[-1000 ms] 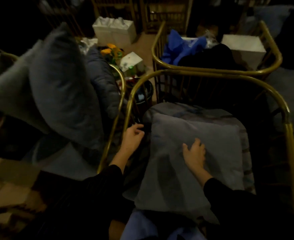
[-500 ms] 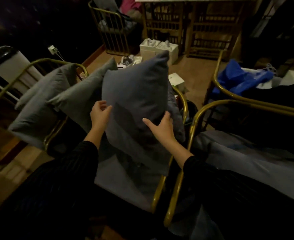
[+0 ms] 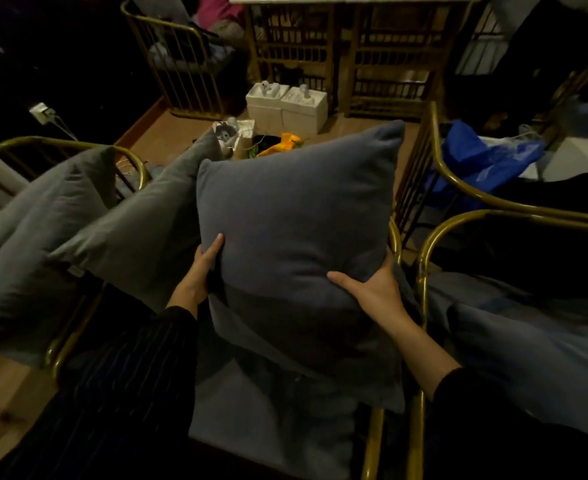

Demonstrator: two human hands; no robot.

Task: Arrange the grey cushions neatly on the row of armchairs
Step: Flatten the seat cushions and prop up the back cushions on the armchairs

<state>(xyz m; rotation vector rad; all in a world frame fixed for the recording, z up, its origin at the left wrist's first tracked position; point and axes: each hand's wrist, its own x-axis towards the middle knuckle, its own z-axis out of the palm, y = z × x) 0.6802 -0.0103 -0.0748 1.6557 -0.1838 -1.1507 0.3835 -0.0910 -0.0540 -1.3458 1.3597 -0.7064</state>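
A dark grey square cushion (image 3: 296, 216) stands upright over the seat (image 3: 272, 420) of the middle brass-framed armchair. My left hand (image 3: 201, 268) grips its left edge and my right hand (image 3: 372, 289) grips its lower right edge. A second grey cushion (image 3: 140, 233) leans behind it to the left. A third grey cushion (image 3: 33, 230) slumps over the brass arm of the left armchair (image 3: 126, 157). The right armchair (image 3: 424, 271) holds a flat grey cushion (image 3: 528, 344).
White boxes (image 3: 285, 105), an orange item (image 3: 280, 143) and small clutter lie on the wooden floor beyond the chairs. A blue bag (image 3: 483, 161) sits in the far right chair. A wooden lattice table (image 3: 355, 53) and another brass chair (image 3: 178, 67) stand at the back.
One second ago both hands rested on the flat cushion in the right armchair. They moved left to the upright cushion, which now faces me squarely with both hands closed on its sides.
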